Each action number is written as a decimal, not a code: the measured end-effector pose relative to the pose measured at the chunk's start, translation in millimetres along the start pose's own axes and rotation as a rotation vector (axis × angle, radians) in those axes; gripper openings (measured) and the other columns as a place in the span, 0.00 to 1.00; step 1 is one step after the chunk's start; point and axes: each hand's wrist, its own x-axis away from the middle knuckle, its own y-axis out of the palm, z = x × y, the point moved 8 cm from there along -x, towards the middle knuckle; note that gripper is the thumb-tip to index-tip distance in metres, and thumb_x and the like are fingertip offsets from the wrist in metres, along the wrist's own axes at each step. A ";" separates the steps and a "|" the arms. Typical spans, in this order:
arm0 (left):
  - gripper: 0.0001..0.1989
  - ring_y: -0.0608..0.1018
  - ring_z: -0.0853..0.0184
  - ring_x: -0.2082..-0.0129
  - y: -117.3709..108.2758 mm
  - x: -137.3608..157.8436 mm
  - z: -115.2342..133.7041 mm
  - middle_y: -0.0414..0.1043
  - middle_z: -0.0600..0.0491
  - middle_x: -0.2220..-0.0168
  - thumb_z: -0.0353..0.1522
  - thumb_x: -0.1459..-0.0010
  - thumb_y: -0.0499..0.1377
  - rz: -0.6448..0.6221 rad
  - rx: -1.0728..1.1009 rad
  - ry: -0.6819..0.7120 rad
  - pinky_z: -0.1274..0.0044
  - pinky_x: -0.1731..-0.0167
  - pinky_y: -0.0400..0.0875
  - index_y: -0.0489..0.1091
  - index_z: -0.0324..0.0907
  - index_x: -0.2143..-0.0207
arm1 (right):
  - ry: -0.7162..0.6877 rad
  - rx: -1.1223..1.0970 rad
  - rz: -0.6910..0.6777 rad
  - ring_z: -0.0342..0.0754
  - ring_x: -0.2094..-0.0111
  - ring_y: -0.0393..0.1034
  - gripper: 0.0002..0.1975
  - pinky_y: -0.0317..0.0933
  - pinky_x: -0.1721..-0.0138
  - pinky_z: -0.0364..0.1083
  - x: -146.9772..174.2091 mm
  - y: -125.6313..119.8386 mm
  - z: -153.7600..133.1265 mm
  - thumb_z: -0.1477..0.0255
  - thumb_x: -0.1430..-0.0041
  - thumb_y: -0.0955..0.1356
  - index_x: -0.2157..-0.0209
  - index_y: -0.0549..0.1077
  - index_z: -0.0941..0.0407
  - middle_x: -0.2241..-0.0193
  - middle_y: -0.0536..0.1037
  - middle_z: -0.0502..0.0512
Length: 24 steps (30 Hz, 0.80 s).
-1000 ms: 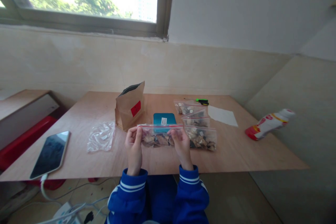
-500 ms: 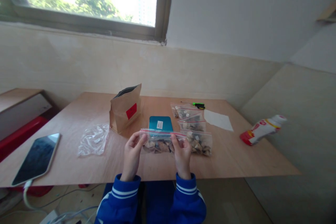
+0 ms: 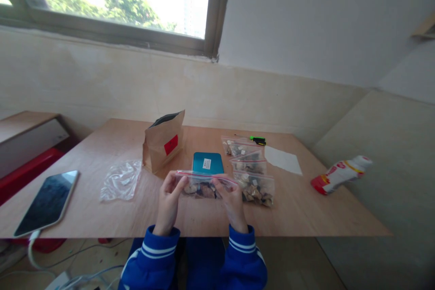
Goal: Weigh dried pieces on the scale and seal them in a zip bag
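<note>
Both my hands hold one clear zip bag with a red seal strip and brown dried pieces inside, just above the wooden table. My left hand pinches its left end and my right hand pinches its right part. Right behind the bag lies a teal box with a white label. To the right, three more filled zip bags lie in a row. An open brown paper pouch with a red sticker stands behind and to the left.
A heap of empty clear bags lies at the left, and a phone on a cable rests near the left edge. A white paper and a green marker are at the back right. A white and red bottle lies beyond the table's right edge.
My hands have moved slightly closer together along the bag's seal, and the bag has dropped a little toward the table. The camera view has shifted slightly.
</note>
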 end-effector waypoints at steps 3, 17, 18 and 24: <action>0.07 0.73 0.71 0.68 -4.0 1.7 4.8 0.72 0.57 0.71 0.36 0.47 0.63 0.034 -0.045 0.034 0.81 0.64 0.67 0.70 0.42 0.69 | -0.036 0.007 -0.012 0.47 0.66 0.72 0.07 0.66 0.60 0.46 1.9 2.0 0.0 0.65 0.45 0.70 0.71 0.76 0.55 0.72 0.77 0.51; 0.07 0.75 0.70 0.66 3.8 6.9 14.9 0.73 0.56 0.69 0.36 0.44 0.61 -0.050 -0.166 0.073 0.80 0.64 0.70 0.70 0.41 0.67 | -0.185 0.194 0.104 0.50 0.56 0.71 0.18 0.65 0.53 0.51 5.1 -19.5 -14.9 0.66 0.45 0.70 0.52 0.71 0.55 0.57 0.77 0.56; 0.07 0.75 0.70 0.67 5.3 8.2 16.5 0.72 0.56 0.70 0.35 0.44 0.61 -0.056 -0.183 0.083 0.80 0.65 0.70 0.70 0.41 0.67 | -0.242 0.269 0.150 0.51 0.53 0.70 0.19 0.63 0.50 0.53 7.2 -23.8 -23.8 0.67 0.44 0.69 0.51 0.70 0.54 0.55 0.75 0.57; 0.05 0.76 0.70 0.66 19.1 17.5 21.2 0.71 0.55 0.66 0.33 0.42 0.59 -0.166 -0.223 0.165 0.79 0.65 0.71 0.69 0.42 0.62 | -0.530 0.600 0.037 0.49 0.57 0.69 0.02 0.56 0.49 0.52 20.2 3.7 -61.2 0.73 0.41 0.68 0.65 0.74 0.54 0.65 0.78 0.52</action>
